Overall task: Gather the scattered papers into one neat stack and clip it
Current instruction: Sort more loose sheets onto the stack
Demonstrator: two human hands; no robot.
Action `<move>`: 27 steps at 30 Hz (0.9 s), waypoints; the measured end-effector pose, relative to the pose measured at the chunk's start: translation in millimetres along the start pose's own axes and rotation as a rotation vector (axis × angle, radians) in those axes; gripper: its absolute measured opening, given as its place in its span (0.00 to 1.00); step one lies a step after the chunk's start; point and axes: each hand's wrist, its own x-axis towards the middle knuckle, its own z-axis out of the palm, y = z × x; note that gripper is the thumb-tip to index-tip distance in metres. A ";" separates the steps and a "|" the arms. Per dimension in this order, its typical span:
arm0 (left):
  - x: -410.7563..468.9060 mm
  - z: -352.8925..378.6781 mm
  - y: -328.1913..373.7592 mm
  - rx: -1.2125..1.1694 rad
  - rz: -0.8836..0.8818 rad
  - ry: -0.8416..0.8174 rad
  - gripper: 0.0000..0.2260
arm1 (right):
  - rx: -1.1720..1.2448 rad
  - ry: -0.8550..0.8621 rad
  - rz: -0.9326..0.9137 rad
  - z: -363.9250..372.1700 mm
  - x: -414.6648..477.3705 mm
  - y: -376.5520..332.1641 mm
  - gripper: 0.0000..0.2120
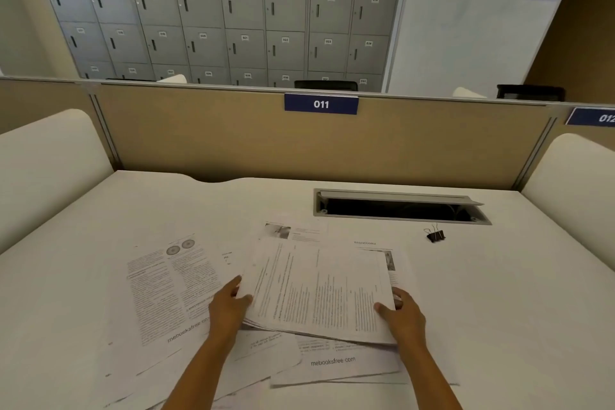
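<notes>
A bundle of printed sheets [319, 286] is lifted slightly off the white desk [100, 220], tilted. My left hand [229, 306] grips its left edge, thumb on top. My right hand [402, 313] grips its right edge, thumb on top as well. Loose printed pages lie flat under and around the bundle: a large two-column page [163, 289] to the left, a page with a web address [332, 363] beneath near the front, and others peeking out behind [293, 231]. A black binder clip [434, 235] rests on the desk to the back right, apart from the papers.
An open cable slot [399, 208] is set into the desk behind the clip. A tan partition [233, 140] with a blue "011" plate closes the back. White side dividers [43, 156] flank the desk. Grey lockers stand beyond.
</notes>
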 end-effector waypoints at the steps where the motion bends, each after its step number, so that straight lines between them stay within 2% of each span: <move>1: 0.2 1.7 1.0 0.083 0.037 -0.004 0.23 | -0.017 0.000 0.003 1.2 0.3 -0.5 0.23; 4: 1.3 6.6 4.4 0.297 0.087 0.009 0.21 | -0.105 -0.046 0.008 4.1 2.4 -0.8 0.23; 7: 2.1 7.5 7.4 0.346 0.091 0.034 0.19 | -0.154 -0.094 0.026 2.1 3.9 -4.5 0.23; 11: 8.8 5.1 12.7 0.262 0.021 0.066 0.18 | -0.010 -0.070 0.093 -4.1 9.5 -5.7 0.27; 15: 16.9 -2.5 17.9 0.112 -0.042 -0.082 0.14 | 0.039 -0.088 0.050 -15.8 9.1 -13.1 0.18; 21: -3.7 0.5 53.5 -0.118 0.295 -0.088 0.17 | 0.240 0.094 -0.291 -26.5 -6.2 -48.7 0.10; 24: -8.6 2.5 60.3 -0.154 0.391 -0.096 0.14 | 0.257 0.066 -0.335 -26.6 -6.9 -53.2 0.14; 27: -8.8 2.5 54.7 -0.169 0.365 -0.121 0.14 | 0.225 0.008 -0.305 -25.1 -6.1 -47.6 0.15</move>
